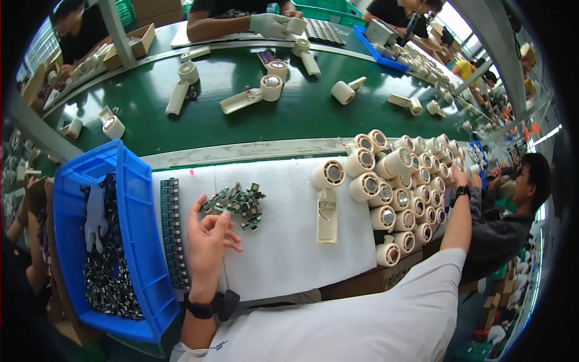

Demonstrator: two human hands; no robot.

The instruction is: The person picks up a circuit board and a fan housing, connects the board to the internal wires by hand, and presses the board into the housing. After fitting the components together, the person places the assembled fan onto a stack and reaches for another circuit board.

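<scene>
Left hand (208,241) hovers with fingers apart at 7 o'clock of the little green circuit boards (238,204) heaped on the table (289,241); they look light, stiff, fiddly, so pinch by the edges; right hand (461,178) fingers, can't tell.

My left hand (208,241) rests on a matt white foam pad (283,241), soft-looking and faintly grainy. The boards (238,204) by my fingers are green, dotted with dull metal. The bin (136,199) is glossy blue plastic. The fan shells (395,199) my right hand (461,177) reaches into are smooth cream plastic with a low sheen. The belt (241,120) is dark green, rubbery and slightly shiny.
</scene>
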